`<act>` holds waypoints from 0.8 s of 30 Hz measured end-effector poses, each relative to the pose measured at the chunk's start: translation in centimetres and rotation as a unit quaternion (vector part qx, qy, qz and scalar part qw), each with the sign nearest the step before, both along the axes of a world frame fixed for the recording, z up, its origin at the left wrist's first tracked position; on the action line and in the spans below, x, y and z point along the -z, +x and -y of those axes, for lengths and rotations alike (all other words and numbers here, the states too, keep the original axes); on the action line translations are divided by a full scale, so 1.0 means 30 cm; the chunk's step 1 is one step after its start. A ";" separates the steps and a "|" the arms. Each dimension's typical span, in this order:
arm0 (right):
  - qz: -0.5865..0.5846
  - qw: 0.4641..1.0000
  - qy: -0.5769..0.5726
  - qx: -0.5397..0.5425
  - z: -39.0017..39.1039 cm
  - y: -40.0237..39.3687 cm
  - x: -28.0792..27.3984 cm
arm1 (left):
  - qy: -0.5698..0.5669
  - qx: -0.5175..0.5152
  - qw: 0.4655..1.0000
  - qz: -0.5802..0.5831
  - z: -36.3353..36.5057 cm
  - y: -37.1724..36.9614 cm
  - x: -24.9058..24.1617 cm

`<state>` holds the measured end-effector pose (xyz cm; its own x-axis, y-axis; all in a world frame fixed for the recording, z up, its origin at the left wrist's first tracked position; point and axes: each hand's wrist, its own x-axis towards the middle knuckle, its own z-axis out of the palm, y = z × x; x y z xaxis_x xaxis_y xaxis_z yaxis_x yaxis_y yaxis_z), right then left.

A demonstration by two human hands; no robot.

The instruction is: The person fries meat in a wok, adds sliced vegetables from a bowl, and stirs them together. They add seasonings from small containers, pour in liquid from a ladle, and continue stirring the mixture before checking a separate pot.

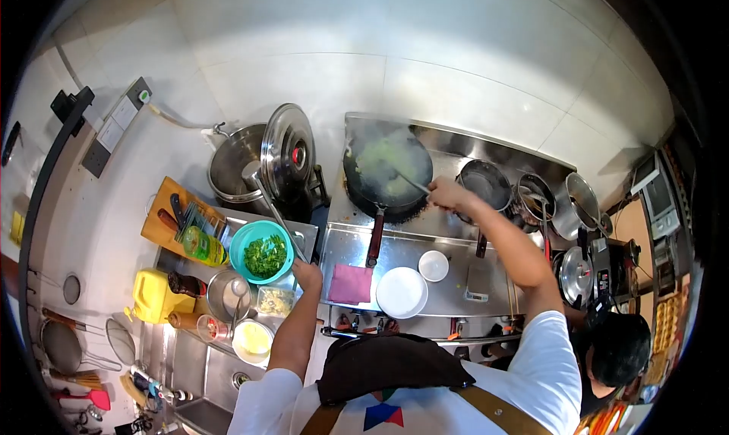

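Note:
My right hand [449, 194] is closed on the handle of a metal utensil [412, 182], whose far end is in a steaming black wok [389, 165] with pale green food. The wok's dark handle [376, 237] points toward me, with no hand on it. My left hand [307, 274] is at the lower end of a long-handled metal ladle [275, 209], beside a turquoise bowl [237, 245] of chopped greens [265, 256]. Its fingers look wrapped round the ladle's handle. The ladle's round head lies at the rim of a tall steel pot [220, 178].
A purple cloth [350, 284], a white plate [402, 292], a small white bowl [433, 266] and a scale [478, 282] lie before the stove. Black pans [486, 183] stand right of the wok. Another person [619, 351] is at the lower right. A yellow jug [154, 294] stands left.

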<state>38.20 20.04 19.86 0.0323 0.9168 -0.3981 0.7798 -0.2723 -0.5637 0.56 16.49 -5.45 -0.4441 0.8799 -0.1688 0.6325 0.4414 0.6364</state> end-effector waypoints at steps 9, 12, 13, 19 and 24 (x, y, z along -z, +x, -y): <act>-0.044 0.974 -0.198 0.098 -0.148 0.178 -0.197 | 0.046 -0.004 0.996 -0.073 0.034 -0.002 0.011; -0.081 0.977 -0.176 0.085 -0.227 0.209 0.024 | 0.051 0.011 0.996 -0.073 0.060 0.013 -0.033; -0.036 0.992 -0.107 0.056 -0.219 0.163 0.050 | 0.051 0.010 0.996 -0.074 0.063 0.012 -0.017; 0.083 0.994 -0.046 -0.058 -0.104 0.151 -0.171 | 0.072 0.033 0.995 -0.060 0.097 0.024 -0.023; 0.137 0.981 -0.128 -0.044 -0.181 0.252 -0.192 | 0.150 0.071 0.979 -0.121 0.148 0.074 -0.045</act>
<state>45.78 25.46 25.61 0.0949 0.7922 -0.6029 0.9193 -0.3021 -0.2523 2.78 12.05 -4.09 -0.3090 0.9295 0.2017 0.8219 0.1542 0.5484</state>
